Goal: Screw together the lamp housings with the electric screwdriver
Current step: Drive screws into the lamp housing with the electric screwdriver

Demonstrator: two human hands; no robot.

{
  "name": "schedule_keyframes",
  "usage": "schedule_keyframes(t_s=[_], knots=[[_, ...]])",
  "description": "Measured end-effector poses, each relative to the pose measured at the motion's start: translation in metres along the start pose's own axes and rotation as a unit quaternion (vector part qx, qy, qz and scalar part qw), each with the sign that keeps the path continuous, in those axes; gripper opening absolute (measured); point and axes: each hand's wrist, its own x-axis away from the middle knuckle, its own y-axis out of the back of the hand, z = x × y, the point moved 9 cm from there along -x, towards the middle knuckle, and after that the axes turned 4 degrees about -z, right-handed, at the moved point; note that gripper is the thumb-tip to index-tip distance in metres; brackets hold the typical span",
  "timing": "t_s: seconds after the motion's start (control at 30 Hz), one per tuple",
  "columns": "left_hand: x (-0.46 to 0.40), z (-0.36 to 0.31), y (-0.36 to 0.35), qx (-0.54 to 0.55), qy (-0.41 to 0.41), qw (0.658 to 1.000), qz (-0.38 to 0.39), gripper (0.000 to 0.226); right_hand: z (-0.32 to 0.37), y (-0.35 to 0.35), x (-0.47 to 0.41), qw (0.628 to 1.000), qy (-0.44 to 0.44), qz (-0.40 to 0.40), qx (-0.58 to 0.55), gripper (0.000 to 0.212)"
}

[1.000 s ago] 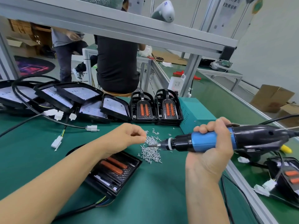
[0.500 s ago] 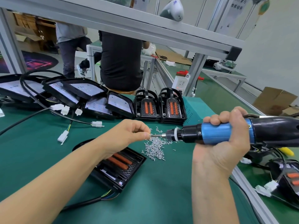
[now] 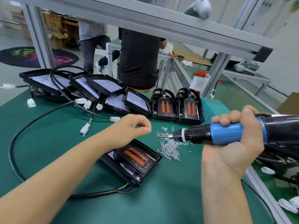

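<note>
- White paper sign [image 3: 263,10], posted on the wall at top right: dark printed characters, too blurred and too cut off to read.
- White rounded device [image 3: 199,7] hanging above the frame rail: a small dark mark near its top edge, not legible.
- Round floor mat [image 3: 37,57] at upper left: coloured graphic only, no readable lettering.
- No brand, number or label can be read on anything else in view.
</note>
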Motion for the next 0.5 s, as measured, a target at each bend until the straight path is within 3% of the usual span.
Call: schedule_keyframes(t_s=[0.1, 0.2, 0.5], knots=[[0.017, 0.021, 0.041, -0.152, 0.024, 0.986, -0.066, 0.015, -0.013, -0.008, 0.009, 0.999, -0.022, 0.022, 0.014, 0.012], [0.04, 0.038, 0.066, -0.244, 0.034, 0.966, -0.081, 0.012, -0.028, -0.018, 0.019, 0.998, -0.048, 0.041, 0.017, 0.013], [0.066, 0.081, 0.065, -0.3, 0.154, 0.941, -0.018, 0.015, -0.085, -0.054, 0.055, 0.988, -0.107, 0.1, 0.057, 0.017]])
